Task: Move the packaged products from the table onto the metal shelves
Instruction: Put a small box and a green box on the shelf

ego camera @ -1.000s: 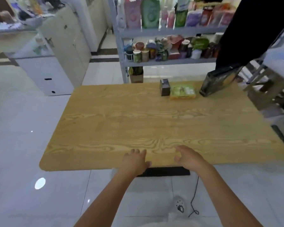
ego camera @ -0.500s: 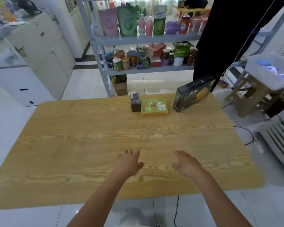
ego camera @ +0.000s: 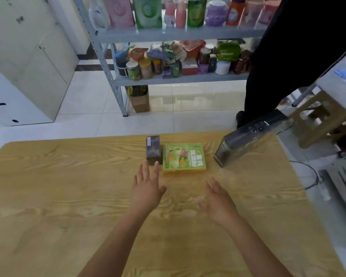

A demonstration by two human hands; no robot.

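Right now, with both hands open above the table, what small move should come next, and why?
Probably move the left hand slightly forward and grip the small dark box: its fingertips nearly reach that box and it holds nothing. The right hand is empty too.

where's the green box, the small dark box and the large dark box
green box (ego camera: pixel 183 156): head view, middle of its printed top face
small dark box (ego camera: pixel 153 147): head view, middle of its top face
large dark box (ego camera: pixel 246 143): head view, middle of its long side
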